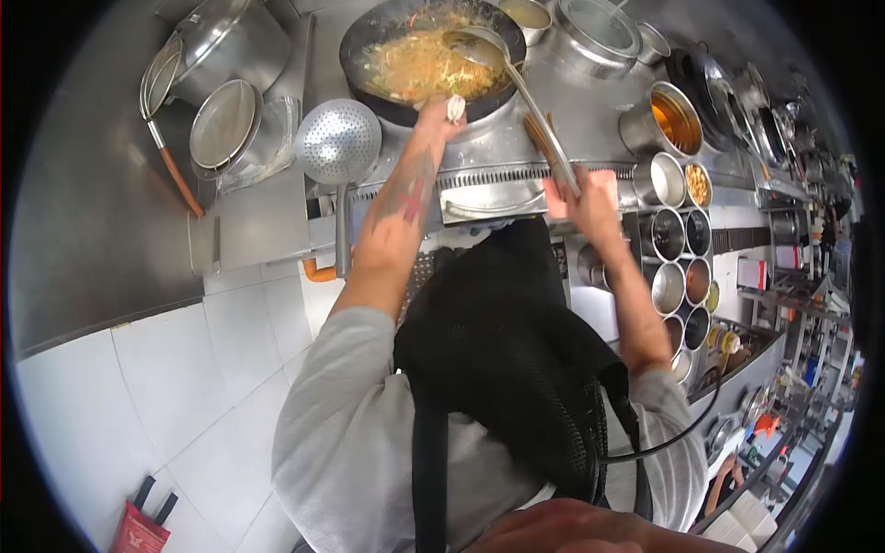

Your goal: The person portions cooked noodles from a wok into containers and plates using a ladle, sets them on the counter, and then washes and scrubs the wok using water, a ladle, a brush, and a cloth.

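A dark wok (355,66) sits on the range at the top of the view, with noodle-like food (424,66) mixed with shredded pieces inside. My left hand (441,120) is closed at the wok's near rim, with a bit of white cloth (454,109) showing at its fingers; the grip itself is partly hidden. In my right hand (595,201) is the long handle of a metal ladle (527,92). The ladle's bowl rests over the food at the wok's right side. A pink cloth (557,198) lies beside my right hand on the range's front edge.
Left of the wok are a perforated skimmer (339,141), a round strainer (224,124) and a large pot (240,55). On the right stand a pot of orange liquid (678,124) and several metal containers (667,232). Another person's hands (728,472) show at lower right.
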Motion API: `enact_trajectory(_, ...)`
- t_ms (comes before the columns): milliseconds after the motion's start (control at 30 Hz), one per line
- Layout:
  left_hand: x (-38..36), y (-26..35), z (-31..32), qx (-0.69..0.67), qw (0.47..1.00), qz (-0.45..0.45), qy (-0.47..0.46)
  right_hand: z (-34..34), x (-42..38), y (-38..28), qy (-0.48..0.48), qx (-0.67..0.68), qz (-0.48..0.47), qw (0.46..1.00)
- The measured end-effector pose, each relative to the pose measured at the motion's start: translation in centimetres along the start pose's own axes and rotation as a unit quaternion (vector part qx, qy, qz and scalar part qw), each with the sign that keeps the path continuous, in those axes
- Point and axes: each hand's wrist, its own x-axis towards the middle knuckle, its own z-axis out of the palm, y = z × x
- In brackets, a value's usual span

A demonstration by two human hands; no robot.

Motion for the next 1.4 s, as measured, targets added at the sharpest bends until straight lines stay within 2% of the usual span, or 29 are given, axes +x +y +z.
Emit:
enact_trajectory(67,0.2,0.1,-0.5,-0.042,0.999,0.012,-0.029,-5.0,0.0,-0.6,-0.05,-0.162,0.012,0.986)
enact_trajectory(100,-2.6,-0.5,-0.5,-0.04,0.999,0.01,-0.026,-8.9,-0.7,-2.2,-0.071,-0.131,-0.058,0.987)
enact_trajectory(133,-6.9,-0.5,0.7,-0.045,0.999,0.025,0.01,-12.5,-2.1,-4.4,-0.064,-0.191,-0.117,0.973)
enact_trajectory(167,-11.3,-0.7,2.1,-0.053,0.997,0.039,0.047,-14.9,-2.8,-5.4,-0.104,-0.207,-0.105,0.967)
enact_trajectory(233,-18.9,-1.7,3.1,0.031,0.999,-0.023,-0.021,-16.5,-3.7,-6.8,-0.125,-0.245,-0.104,0.956)
enact_trajectory(267,-19.7,-1.1,5.7,0.03,0.996,0.023,0.081,-16.0,-3.6,-7.0,-0.124,-0.243,-0.1,0.957)
enact_trajectory(300,-16.7,0.3,4.9,0.021,0.996,0.005,0.082,-14.8,-3.1,-7.3,-0.13,-0.267,-0.112,0.948)
enact_trajectory(367,-11.7,2.1,4.8,-0.057,0.998,-0.025,0.027,-11.6,-1.3,-7.7,-0.122,-0.283,-0.138,0.941)
enact_trajectory(400,-11.7,0.1,4.3,0.045,0.996,0.066,0.044,-8.8,-0.1,-7.2,-0.107,-0.272,-0.148,0.945)
enact_trajectory(467,-8.7,-4.6,-0.9,0.061,0.993,0.101,0.001,-0.6,3.0,-4.4,-0.064,-0.246,-0.092,0.963)
enact_trajectory(533,-8.9,-8.0,-4.6,0.061,0.992,0.111,-0.003,4.6,3.2,-4.0,-0.035,-0.232,-0.088,0.968)
enact_trajectory(600,-9.5,-8.7,-5.7,0.052,0.993,0.107,0.022,4.5,2.8,-4.0,-0.001,-0.219,-0.09,0.972)
enact_trajectory(667,-9.9,-6.9,-3.5,0.017,0.992,0.112,0.054,2.2,-0.9,-4.8,0.0,-0.093,-0.063,0.994)
enact_trajectory(700,-10.1,-5.9,-2.2,-0.022,0.989,0.117,0.087,1.4,-2.6,-4.8,-0.005,-0.094,-0.062,0.994)
enact_trajectory(767,-9.4,-1.9,1.2,0.056,0.987,0.127,0.084,-0.4,-4.7,-4.6,-0.029,-0.013,0.006,0.999)
enact_trajectory(800,-7.9,-1.1,1.9,0.048,0.986,0.135,0.082,-0.4,-5.1,-4.7,-0.007,0.038,0.004,0.999)
enact_trajectory(867,-4.8,0.5,2.4,-0.002,0.996,0.081,0.034,2.3,-4.7,-4.4,0.036,0.144,0.001,0.989)
enact_trajectory(900,-3.4,0.8,2.2,-0.005,0.996,0.087,0.033,5.5,-4.1,-3.4,0.045,0.156,0.005,0.987)
enact_trajectory(967,-1.4,0.7,0.8,-0.049,0.998,0.04,0.021,10.9,-2.9,-1.6,0.036,0.176,0.04,0.983)
enact_trajectory(1000,-1.7,0.6,0.6,-0.025,0.998,0.052,-0.016,11.5,-1.8,-0.3,0.035,0.18,0.043,0.982)
enact_trajectory(1033,-3.1,0.7,0.6,-0.022,0.998,0.051,-0.012,11.7,-0.3,1.3,-0.004,0.205,0.054,0.977)
enact_trajectory(1100,-8.1,0.7,0.8,0.018,0.999,0.038,-0.006,6.6,1.4,-1.0,-0.108,0.247,0.149,0.951)
enact_trajectory(1167,-13.2,0.5,-0.1,0.036,0.998,0.044,0.012,5.2,5.1,0.2,-0.052,0.222,0.083,0.97)
enact_trajectory(1200,-12.6,0.7,-3.5,0.075,0.997,-0.025,-0.006,4.9,7.8,1.3,-0.011,0.186,0.034,0.982)
enact_trajectory(1233,-12.9,0.3,-3.5,0.078,0.997,-0.027,-0.003,5.3,11.8,2.7,0.047,0.112,-0.052,0.991)
enact_trajectory(1300,-13.7,-1.2,-2.9,0.183,0.976,0.078,0.085,1.7,19.1,0.0,0.004,-0.004,-0.026,1.0)
enact_trajectory(1333,-13.4,-1.4,-2.4,0.113,0.99,0.04,0.075,0.7,22.0,-1.6,-0.032,-0.02,-0.025,0.999)
enact_trajectory(1367,-13.4,-1.1,-1.5,-0.029,0.999,-0.02,0.02,0.7,24.4,-3.2,-0.068,-0.035,-0.023,0.997)
enact_trajectory(1400,-13.1,-0.8,0.2,-0.081,0.996,-0.022,0.037,2.0,26.7,-4.0,-0.077,-0.012,-0.017,0.997)
